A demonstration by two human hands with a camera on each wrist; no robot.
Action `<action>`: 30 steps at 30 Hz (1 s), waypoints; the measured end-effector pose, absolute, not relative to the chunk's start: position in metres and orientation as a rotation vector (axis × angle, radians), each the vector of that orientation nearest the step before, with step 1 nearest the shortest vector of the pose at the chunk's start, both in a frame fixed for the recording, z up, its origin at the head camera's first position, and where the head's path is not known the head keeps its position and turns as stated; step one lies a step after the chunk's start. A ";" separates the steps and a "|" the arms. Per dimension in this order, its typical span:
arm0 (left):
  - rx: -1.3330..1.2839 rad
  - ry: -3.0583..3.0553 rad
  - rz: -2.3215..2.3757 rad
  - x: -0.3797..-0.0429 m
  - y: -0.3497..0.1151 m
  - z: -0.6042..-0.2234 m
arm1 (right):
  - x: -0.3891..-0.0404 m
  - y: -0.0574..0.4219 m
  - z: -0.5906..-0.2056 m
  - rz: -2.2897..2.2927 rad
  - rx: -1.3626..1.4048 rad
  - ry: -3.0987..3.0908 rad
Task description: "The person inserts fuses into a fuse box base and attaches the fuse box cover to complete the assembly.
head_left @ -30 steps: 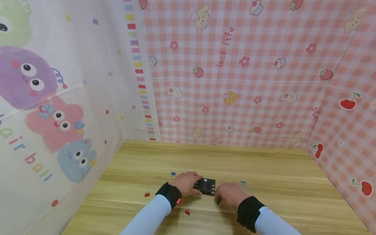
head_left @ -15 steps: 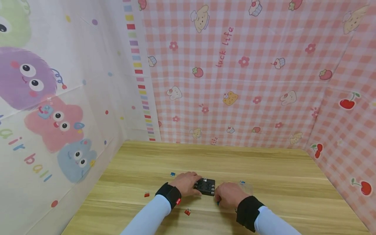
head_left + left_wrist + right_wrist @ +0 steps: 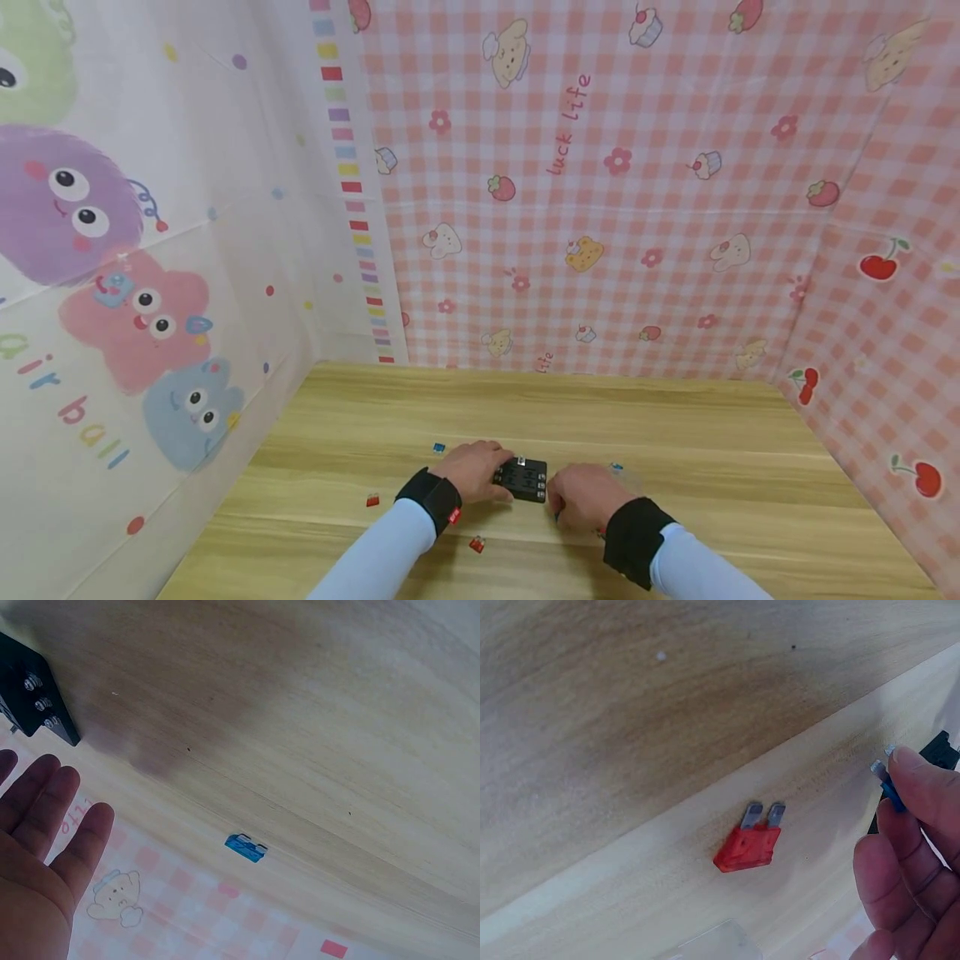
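A black fuse box (image 3: pixel 527 483) lies on the wooden table, its metal screw terminals showing along the edges. My left hand (image 3: pixel 474 472) holds it at its left end, the thumb at the near side and a finger at the far corner. In the left wrist view, the other fingers (image 3: pixel 86 840) extend loosely beside the box. My right hand (image 3: pixel 588 497) pinches a blue blade fuse (image 3: pixel 892 796) between thumb and forefinger, close to the right end of the box. The fuse's metal prongs stick out past the fingertips. A red blade fuse (image 3: pixel 748 847) lies below that hand.
Another blue fuse (image 3: pixel 438 447) lies beyond my left hand. Two red fuses, one at the left (image 3: pixel 372 500) and one nearer (image 3: pixel 477 544), rest on the table. Behind my right hand are a blue fuse (image 3: pixel 617 467) and a clear plastic piece (image 3: pixel 718 945). Patterned cloth walls (image 3: pixel 585 200) surround the table.
The head view has shifted slightly. Both hands keep their places at the fuse box, and the blue fuse stays pinched in the right hand.
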State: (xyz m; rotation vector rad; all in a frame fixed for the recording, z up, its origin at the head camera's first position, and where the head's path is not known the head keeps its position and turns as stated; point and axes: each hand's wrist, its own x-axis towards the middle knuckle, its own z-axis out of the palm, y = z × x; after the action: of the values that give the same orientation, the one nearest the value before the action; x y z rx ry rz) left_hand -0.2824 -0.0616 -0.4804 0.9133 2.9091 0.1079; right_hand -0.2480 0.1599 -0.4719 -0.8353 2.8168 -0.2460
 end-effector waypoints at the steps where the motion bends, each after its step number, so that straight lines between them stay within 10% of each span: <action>1: 0.913 2.908 0.108 -0.282 -0.062 -0.480 | -0.248 0.160 -0.472 -0.250 -0.831 2.814; 30: 0.952 2.930 0.107 -0.284 -0.061 -0.486 | -0.260 0.159 -0.458 -0.276 -0.787 2.944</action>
State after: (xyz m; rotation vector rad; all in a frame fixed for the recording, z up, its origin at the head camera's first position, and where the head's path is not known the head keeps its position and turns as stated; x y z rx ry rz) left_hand -0.2839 -0.0607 -0.4856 0.9520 2.9304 0.1075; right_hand -0.2600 0.1594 -0.4581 -0.7870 2.9437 -0.2763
